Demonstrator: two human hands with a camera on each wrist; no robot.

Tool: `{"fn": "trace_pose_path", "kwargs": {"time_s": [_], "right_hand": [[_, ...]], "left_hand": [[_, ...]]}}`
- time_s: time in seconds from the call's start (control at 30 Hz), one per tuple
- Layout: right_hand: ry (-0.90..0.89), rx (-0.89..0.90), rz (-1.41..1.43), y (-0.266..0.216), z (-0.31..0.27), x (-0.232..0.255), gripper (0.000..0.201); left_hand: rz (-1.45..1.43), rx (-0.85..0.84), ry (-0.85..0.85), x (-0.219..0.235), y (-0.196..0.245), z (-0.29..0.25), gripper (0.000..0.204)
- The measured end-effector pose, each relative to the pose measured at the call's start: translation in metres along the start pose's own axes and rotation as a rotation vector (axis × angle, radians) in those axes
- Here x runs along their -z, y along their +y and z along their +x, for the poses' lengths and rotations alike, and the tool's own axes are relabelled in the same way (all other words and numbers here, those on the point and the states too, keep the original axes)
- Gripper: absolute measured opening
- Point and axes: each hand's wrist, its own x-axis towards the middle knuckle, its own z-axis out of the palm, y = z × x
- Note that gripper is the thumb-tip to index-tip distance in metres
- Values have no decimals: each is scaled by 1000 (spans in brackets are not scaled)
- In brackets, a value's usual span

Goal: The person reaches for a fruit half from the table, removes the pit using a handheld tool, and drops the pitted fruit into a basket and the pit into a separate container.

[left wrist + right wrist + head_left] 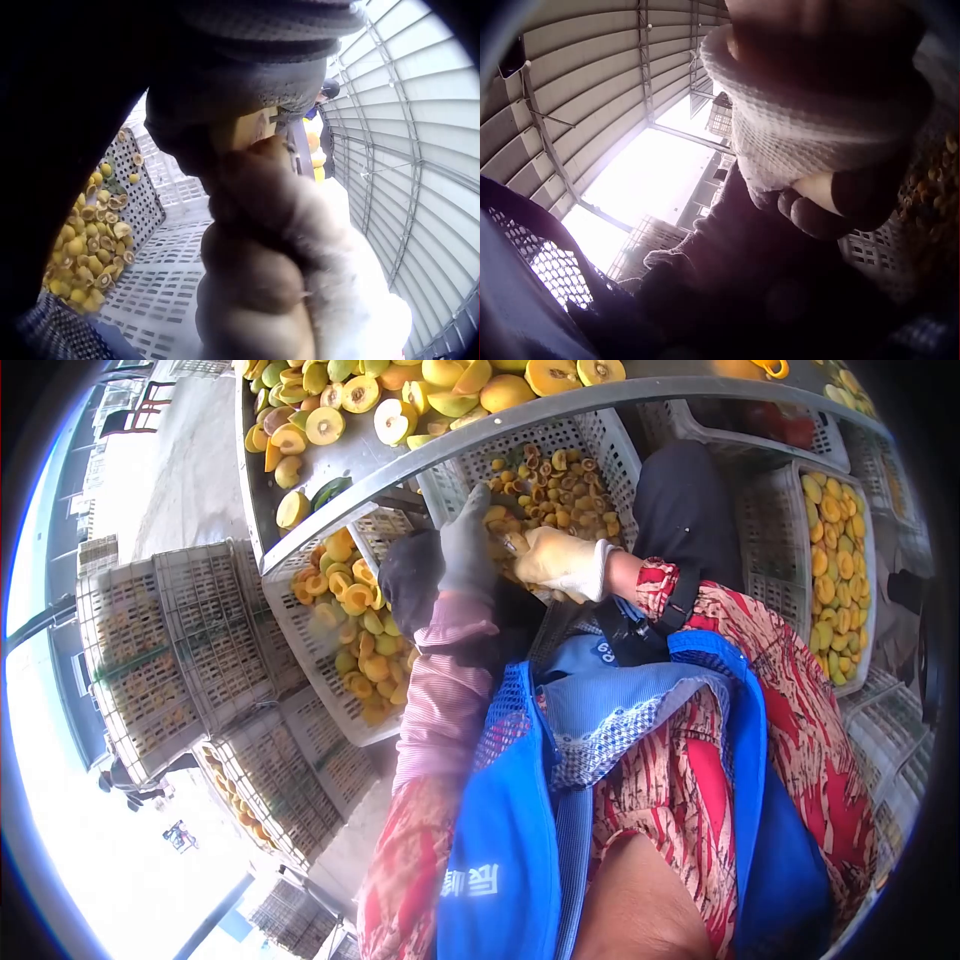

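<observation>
My left hand [468,545], in a grey glove, holds a yellow peach piece [255,129] with the thumb raised along one side. Close against it is my right hand [565,563] in a cream glove, fingers curled round a small tool [517,543]; its handle is hidden in the fist. Both hands meet over a white crate [450,490] between the knees, which holds many small scooped-out peach pieces [565,490]. In the left wrist view the right hand's curled fingers [255,277] are right at the peach.
A metal table [340,460] with whole and halved peaches [325,425] stands ahead. Crates of peach halves stand left [375,660] and right [835,560]. Stacked crates [170,650] rise at far left. A yellow-handled thing [775,368] lies on the table's far right.
</observation>
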Motion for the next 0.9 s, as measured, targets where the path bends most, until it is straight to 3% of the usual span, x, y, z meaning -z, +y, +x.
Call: {"fn": "trace_pose_path", "kwargs": {"time_s": [0.07, 0.17, 0.23, 0.27, 0.37, 0.47, 0.67, 0.77, 0.87, 0.9], "right_hand": [[-36, 76, 36, 13, 15, -6, 37], [451, 474, -311, 50, 56, -27, 43], [585, 663, -459, 63, 69, -29, 38], [654, 754, -531, 67, 72, -31, 36], [109, 170, 88, 27, 28, -15, 26], [-114, 202, 290, 24, 21, -9, 19], [-255, 130, 657, 19, 21, -10, 19], [-85, 78, 121, 13, 16, -8, 27], [379, 387, -420, 32, 26, -17, 35], [290, 257, -379, 29, 21, -12, 43]], "left_hand": [[27, -111, -56, 7, -10, 4, 33], [80, -208, -57, 13, -17, 8, 33], [-92, -74, 48, -2, -5, -5, 31], [-68, -117, 79, -8, -2, -12, 30], [-61, -205, 143, -17, 0, -15, 27], [-103, -301, 163, -17, 1, -13, 27], [72, -373, 229, -12, 2, -14, 28], [-185, -196, 115, -6, -9, -3, 29], [-115, -121, 38, -3, -11, -8, 29], [-88, -157, 44, -5, -12, -12, 28]]}}
